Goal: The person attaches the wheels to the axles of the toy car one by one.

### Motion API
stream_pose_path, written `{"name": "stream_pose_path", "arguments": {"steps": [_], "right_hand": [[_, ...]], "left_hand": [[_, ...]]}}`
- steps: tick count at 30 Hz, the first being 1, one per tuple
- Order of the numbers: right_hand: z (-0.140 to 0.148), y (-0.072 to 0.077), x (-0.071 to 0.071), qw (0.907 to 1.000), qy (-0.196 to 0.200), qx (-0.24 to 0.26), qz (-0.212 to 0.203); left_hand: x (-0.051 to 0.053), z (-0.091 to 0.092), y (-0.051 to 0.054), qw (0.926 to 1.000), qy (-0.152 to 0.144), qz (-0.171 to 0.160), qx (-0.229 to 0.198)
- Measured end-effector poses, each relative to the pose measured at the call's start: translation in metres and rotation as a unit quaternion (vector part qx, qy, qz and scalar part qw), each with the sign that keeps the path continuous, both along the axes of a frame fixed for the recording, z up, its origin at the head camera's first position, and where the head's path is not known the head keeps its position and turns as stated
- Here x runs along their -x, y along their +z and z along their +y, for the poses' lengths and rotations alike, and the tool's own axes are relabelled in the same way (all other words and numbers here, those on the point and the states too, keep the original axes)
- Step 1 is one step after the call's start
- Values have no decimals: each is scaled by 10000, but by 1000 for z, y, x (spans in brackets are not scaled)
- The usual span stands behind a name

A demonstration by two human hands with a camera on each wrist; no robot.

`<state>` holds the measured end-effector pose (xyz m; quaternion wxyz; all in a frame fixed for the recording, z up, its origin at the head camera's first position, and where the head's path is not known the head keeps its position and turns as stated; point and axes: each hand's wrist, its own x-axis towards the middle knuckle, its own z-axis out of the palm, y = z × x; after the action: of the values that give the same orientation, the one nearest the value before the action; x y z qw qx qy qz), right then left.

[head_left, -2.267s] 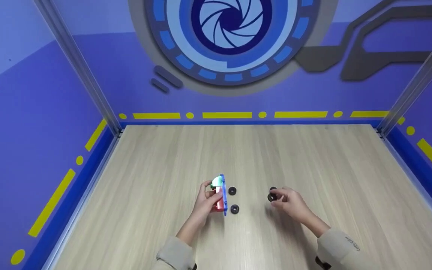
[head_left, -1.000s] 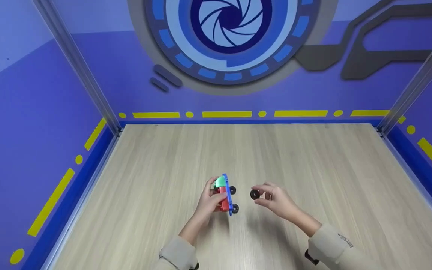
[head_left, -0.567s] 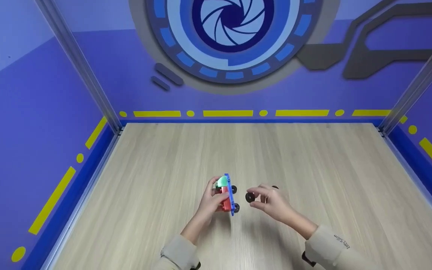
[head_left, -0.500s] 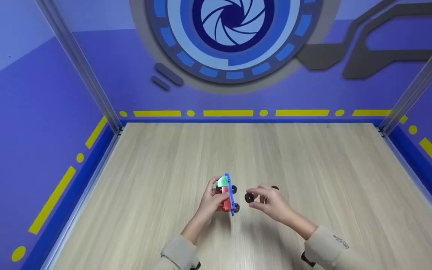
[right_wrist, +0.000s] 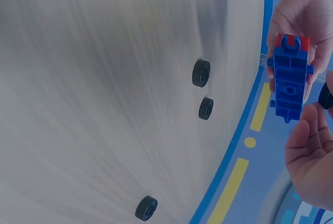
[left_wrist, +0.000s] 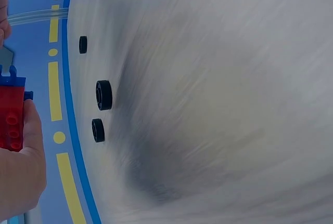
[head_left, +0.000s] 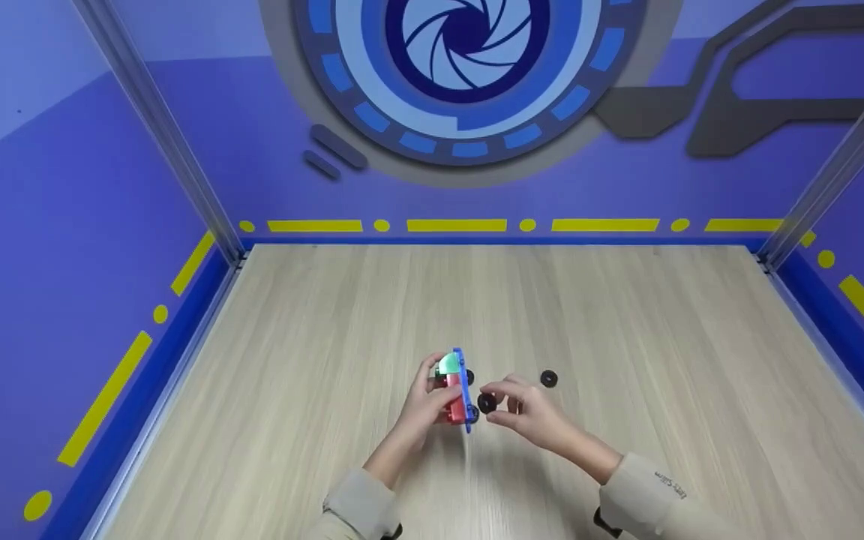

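My left hand [head_left: 418, 409] grips a toy vehicle [head_left: 455, 397] with a red body, a green front part and a blue base. In the right wrist view the blue underside [right_wrist: 290, 86] faces the camera, with short pegs on its sides. Between thumb and fingertips my right hand [head_left: 541, 421] pinches a black wheel [head_left: 487, 403], just right of the blue base and apart from it in the right wrist view. Two black wheels [left_wrist: 104, 95] [left_wrist: 98, 130] lie on the table beyond the vehicle, partly hidden by it in the head view.
A third loose black wheel [head_left: 549, 379] lies on the wooden table [head_left: 589, 307] behind my right hand. Blue-purple panels [head_left: 372, 199] with yellow marks stand around the back and sides, joined by metal posts at the corners.
My right hand has carried its wheel left, close to the vehicle, uncovering the wheel lying behind it. My left hand has shifted the vehicle slightly right, over the two wheels on the table.
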<state>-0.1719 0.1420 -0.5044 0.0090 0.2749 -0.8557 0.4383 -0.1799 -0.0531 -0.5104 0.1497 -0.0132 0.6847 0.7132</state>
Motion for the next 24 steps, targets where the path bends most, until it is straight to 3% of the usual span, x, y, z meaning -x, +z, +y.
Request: {"name": "stream_pose_path", "arguments": {"steps": [6, 9, 11, 17, 24], "right_hand": [[-6, -4, -2, 9999, 17, -65, 146], [-8, -6, -3, 9997, 7, -116, 220], [-10, -7, -4, 9996, -23, -169, 233], [-14, -8, -6, 9991, -174, -356, 130], [-17, -8, -7, 9987, -189, -417, 241]], "left_hand": [[6, 1, -19, 10000, 6, 10, 17], [7, 2, -23, 10000, 18, 45, 69], [5, 2, -20, 9999, 10, 56, 88], [-6, 1, 6, 10000, -56, 36, 57], [-5, 0, 3, 9999, -130, 87, -37]]}}
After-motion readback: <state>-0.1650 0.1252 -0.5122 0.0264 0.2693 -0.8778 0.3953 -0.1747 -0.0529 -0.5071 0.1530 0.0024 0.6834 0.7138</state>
